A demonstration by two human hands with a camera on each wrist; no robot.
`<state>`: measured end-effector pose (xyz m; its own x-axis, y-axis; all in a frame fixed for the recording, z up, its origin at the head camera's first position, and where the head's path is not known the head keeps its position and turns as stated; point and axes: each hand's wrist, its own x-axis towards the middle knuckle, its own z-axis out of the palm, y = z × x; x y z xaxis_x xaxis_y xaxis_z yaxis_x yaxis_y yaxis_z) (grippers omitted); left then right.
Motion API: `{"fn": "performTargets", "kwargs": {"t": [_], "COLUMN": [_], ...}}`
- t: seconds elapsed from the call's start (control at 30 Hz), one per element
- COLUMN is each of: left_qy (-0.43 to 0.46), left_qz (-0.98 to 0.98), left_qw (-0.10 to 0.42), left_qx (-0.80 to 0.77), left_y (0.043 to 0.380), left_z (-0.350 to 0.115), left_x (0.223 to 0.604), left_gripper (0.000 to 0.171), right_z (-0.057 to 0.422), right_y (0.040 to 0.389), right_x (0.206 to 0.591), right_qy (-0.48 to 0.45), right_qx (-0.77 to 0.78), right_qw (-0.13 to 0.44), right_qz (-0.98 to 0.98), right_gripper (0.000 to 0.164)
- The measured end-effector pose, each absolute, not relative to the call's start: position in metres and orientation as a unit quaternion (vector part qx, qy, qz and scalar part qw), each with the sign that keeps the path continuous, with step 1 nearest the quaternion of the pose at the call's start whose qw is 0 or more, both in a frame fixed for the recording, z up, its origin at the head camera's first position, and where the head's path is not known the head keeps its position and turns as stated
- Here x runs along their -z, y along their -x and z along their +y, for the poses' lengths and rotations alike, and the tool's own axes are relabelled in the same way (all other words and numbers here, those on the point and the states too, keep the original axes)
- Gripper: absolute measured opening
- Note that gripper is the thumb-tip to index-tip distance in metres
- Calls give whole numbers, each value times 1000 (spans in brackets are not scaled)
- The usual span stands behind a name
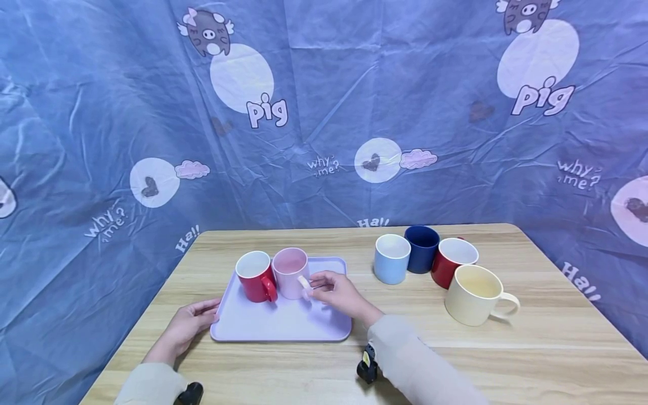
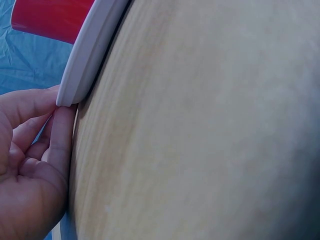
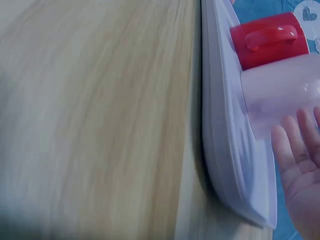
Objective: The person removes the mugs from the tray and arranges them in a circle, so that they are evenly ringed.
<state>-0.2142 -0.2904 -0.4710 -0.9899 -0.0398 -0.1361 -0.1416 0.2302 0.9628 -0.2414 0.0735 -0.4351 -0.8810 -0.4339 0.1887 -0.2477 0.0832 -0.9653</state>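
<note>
On the lilac tray [image 1: 275,323] a red mug [image 1: 255,284] and a pink mug [image 1: 291,275] stand upright, side by side. My left hand [image 1: 188,323] holds the tray's left edge; the left wrist view has the tray rim [image 2: 82,75] between its fingers [image 2: 61,130]. At the pink mug's handle [image 1: 305,284] is my right hand [image 1: 336,292], fingertips right by it. In the right wrist view the right fingers [image 3: 295,137] look fairly straight, close to the pink mug's side [image 3: 275,92], with the palm partly visible.
To the right of the tray stand a light blue mug [image 1: 392,261], a navy mug [image 1: 422,250], another red mug [image 1: 450,264] and a wide cream mug [image 1: 473,301] with its handle to the right. The wooden table [image 1: 283,371] meets a blue patterned cloth [image 1: 324,112] behind.
</note>
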Motion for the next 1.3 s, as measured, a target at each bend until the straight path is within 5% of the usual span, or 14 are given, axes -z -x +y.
{"fn": "performTargets", "kwargs": {"t": [0.83,1.3], "left_qy": [54,63], "left_qz": [781,784], "left_qw": [46,45], "left_qx": [-620,-616], "left_y": [216,213], "left_z": [-293,-291], "left_x": [469,467], "left_gripper": [51,53], "right_z": [44,68], "right_y": [247,235], "right_x": [452,428], "right_qy": [200,233], "right_qx": [621,662], "right_qw": [3,37], "right_qz": [758,711], "right_gripper": [19,23]}}
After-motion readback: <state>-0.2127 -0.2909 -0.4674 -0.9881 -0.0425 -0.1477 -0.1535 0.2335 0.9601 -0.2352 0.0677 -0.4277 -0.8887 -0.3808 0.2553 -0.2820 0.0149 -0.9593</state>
